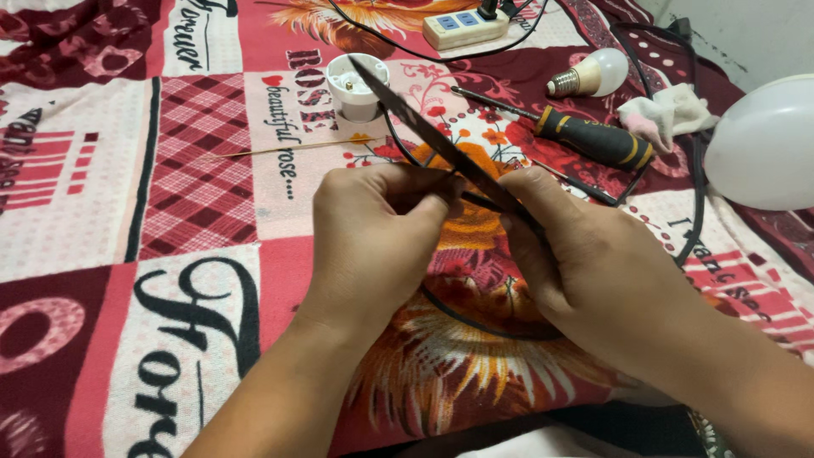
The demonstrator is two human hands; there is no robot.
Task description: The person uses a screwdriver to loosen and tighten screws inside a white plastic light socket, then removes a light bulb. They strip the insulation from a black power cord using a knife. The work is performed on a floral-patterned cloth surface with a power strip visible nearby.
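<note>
My right hand [585, 263] grips a long dark knife blade [424, 127] that points up and to the left, its tip over a white lamp holder [356, 86]. My left hand [381, 229] is curled with its fingers pinched on a thin black cable [475, 322] right beside the blade. The cable loops below and around both hands on the patterned red blanket [195, 170]. What lies between the fingertips is hidden.
A black-and-yellow screwdriver [585, 136] lies at upper right. Behind it are a small white bulb [593, 75], a crumpled white cloth [670, 114] and a white power strip [465, 27]. A large white globe [763, 144] sits at the right edge. A thin stick [288, 149] lies left of the hands.
</note>
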